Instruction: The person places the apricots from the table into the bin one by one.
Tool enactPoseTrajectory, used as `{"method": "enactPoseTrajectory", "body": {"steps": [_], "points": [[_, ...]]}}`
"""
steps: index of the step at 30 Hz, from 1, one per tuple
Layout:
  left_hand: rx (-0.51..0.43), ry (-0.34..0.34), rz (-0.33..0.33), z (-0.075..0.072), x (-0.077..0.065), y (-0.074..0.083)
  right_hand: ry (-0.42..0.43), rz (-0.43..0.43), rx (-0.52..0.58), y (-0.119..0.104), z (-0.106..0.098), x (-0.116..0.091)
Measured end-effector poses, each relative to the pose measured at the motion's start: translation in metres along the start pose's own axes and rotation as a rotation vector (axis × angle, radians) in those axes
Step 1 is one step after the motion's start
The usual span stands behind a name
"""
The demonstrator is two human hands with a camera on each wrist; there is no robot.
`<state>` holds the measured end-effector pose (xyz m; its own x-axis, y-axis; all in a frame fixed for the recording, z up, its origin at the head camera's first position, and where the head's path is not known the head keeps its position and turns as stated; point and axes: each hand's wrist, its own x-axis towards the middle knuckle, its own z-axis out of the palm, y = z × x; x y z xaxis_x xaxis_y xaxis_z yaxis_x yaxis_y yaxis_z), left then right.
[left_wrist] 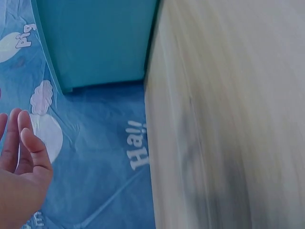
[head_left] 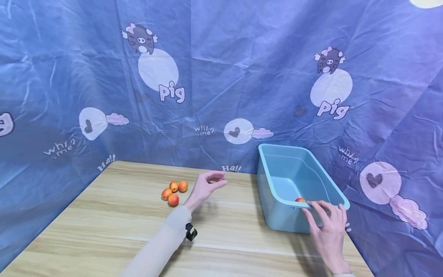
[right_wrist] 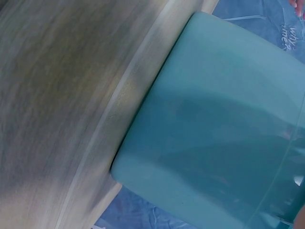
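Observation:
My left hand hovers over the middle of the table, its thumb and fingers loosely bent and apart, holding nothing. Left of it, several small orange-red fruits lie in a loose cluster. At the right stands a light blue plastic bin, with one more orange-red fruit inside near its front wall, partly hidden by the rim. My right hand grips that front rim, fingertips over the top and thumb on the outside. Only a sliver of this hand shows in the right wrist view.
The wood-grain table ends at a blue cloth backdrop printed with pigs and words. This cloth rises behind and along both sides. The bin stands close to the table's right edge. A small black device sits on the left wrist.

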<state>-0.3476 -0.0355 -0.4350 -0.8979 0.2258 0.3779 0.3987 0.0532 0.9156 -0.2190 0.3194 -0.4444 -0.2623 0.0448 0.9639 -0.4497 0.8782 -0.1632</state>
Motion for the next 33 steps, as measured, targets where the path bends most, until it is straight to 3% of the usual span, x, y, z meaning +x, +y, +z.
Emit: {"method": "enactPoseTrajectory", "body": {"steps": [10, 18, 21, 25, 29, 33], "points": [[0.045, 0.009, -0.047, -0.028, -0.020, -0.004, 0.004, -0.005, -0.006, -0.001, -0.001, 0.001], [0.132, 0.058, -0.024, -0.042, -0.044, 0.022, 0.002, -0.005, 0.004, -0.001, -0.001, 0.001], [0.131, 0.099, -0.043, -0.051, -0.049, 0.017, 0.011, -0.013, 0.007, -0.002, 0.001, 0.000], [0.124, 0.133, -0.052, -0.062, -0.048, -0.003, 0.018, -0.016, 0.007, -0.001, 0.001, -0.001], [0.107, 0.120, -0.069, -0.073, -0.046, -0.021, 0.012, -0.017, 0.004, 0.000, 0.000, -0.001], [0.100, 0.094, -0.099, -0.085, -0.049, -0.027, 0.006, -0.019, -0.003, 0.000, -0.001, -0.001]]}}
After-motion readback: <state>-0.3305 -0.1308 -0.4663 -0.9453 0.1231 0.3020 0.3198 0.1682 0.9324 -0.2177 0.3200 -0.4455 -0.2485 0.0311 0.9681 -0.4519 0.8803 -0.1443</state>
